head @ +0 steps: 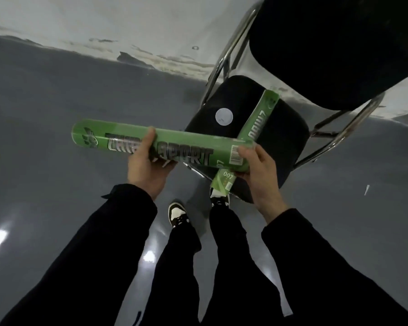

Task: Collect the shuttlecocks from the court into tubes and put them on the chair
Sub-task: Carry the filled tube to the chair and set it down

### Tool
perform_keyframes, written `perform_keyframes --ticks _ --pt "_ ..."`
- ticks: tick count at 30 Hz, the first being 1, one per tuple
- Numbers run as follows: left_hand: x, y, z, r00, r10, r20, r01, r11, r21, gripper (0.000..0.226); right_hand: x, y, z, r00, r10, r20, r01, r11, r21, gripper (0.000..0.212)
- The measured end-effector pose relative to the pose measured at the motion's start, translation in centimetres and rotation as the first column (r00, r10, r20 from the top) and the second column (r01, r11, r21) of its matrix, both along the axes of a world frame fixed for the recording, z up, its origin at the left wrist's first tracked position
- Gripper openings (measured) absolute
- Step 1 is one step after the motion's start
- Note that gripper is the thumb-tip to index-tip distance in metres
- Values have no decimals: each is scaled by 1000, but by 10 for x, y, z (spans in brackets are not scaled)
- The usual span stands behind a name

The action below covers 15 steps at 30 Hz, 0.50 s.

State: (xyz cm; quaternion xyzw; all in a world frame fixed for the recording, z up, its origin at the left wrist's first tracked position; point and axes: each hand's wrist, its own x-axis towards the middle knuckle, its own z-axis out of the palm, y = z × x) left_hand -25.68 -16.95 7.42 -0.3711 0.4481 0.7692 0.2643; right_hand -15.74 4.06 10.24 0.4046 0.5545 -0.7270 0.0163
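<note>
I hold a green shuttlecock tube [186, 147] level in front of me, just left of and above the chair seat. My left hand [146, 165] grips its middle from below. My right hand [259, 170] covers its right end near the barcode. A second green tube [257, 128] lies diagonally across the black chair seat [287, 142], its near end sticking out past the seat's front edge. A round white cap [223, 116] rests on the seat beside it. No loose shuttlecocks are in view.
The chair has a black backrest [339, 43] and chrome legs [224, 57], standing against a pale wall [127, 20]. The floor [45, 114] is glossy grey. My shoes [177, 214] stand just before the seat. A small white scrap [366, 189] lies on the floor at right.
</note>
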Motion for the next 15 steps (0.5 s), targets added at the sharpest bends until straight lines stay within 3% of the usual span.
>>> perform_keyframes --ticks 2,5,8,10,11,13,15 --pt "-4 23 -14 997 -71 -13 71 997 43 38 -17 9 -14 1000 14 18 -14 1000 12 30" --pt "-18 41 -30 998 -31 -48 33 999 40 62 -36 28 -33 999 42 26 -42 999 -22 37" --pt "-34 48 -39 998 20 -62 -20 1000 -1 75 -58 49 -57 992 -47 115 58 994 -90 54" --pt "-43 48 -42 996 52 -66 -54 998 -26 75 -76 59 -78 981 -62 182 67 998 -19 43" --pt "-47 47 -41 996 65 -67 -66 998 -24 73 -86 62 -91 978 14 207 -36 994 104 33" --pt "-53 42 -41 995 79 -67 -79 997 -4 63 -108 62 -113 938 221 266 -313 872 377 17" --pt "-57 35 -41 993 104 -61 -103 995 18 47 -130 59 -128 853 421 309 -521 649 555 11"
